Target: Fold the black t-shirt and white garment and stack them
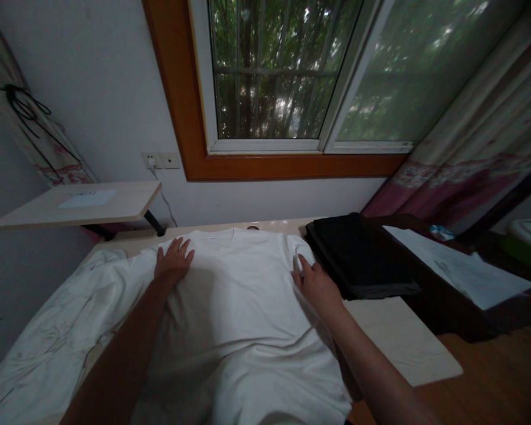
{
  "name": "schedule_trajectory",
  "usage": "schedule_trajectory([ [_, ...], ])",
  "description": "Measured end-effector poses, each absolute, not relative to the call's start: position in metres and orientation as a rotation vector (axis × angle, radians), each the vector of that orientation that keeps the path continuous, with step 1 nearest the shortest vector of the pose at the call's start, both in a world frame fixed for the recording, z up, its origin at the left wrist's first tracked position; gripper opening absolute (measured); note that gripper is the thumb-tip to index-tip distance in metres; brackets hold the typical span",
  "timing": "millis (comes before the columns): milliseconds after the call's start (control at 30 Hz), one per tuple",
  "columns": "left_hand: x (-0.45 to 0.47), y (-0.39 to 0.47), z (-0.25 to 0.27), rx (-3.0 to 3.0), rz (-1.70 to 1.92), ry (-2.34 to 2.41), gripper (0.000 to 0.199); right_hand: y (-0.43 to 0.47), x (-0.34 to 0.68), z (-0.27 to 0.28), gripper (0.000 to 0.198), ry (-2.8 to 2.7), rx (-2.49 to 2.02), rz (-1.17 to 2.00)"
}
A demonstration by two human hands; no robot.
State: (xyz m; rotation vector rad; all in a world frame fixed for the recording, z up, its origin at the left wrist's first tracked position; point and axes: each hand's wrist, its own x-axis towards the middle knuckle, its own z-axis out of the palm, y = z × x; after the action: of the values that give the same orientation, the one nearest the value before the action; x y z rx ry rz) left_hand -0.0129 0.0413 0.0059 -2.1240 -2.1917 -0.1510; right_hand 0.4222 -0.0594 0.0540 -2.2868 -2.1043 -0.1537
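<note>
A white T-shirt (243,295) lies spread on the table, its neckline toward the window and its lower part wrinkled near me. My left hand (174,260) rests flat on the shirt's left shoulder with the fingers spread. At the opposite sleeve is my right hand (315,284), its thumb and forefinger apart on the fabric; the other fingers are partly hidden. More crumpled white clothing (66,319) lies to the left of the shirt. Just right of my right hand sits a stack of folded black clothing (363,251).
A small raised shelf (79,203) with a paper on it stands at the back left. The pale tabletop (283,225) shows along the wall below the window. On the right are a light board (402,339), a dark surface with a white sheet (460,265), and a curtain (469,130).
</note>
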Motion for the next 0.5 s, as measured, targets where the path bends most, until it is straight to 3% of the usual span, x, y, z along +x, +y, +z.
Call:
schedule_trajectory([
  [500,-0.0115,0.0379,0.0062,-2.111,-0.175,-2.162,0.06,-0.0621,0.4185,0.0548,0.05,-2.094,-2.364,-0.228],
])
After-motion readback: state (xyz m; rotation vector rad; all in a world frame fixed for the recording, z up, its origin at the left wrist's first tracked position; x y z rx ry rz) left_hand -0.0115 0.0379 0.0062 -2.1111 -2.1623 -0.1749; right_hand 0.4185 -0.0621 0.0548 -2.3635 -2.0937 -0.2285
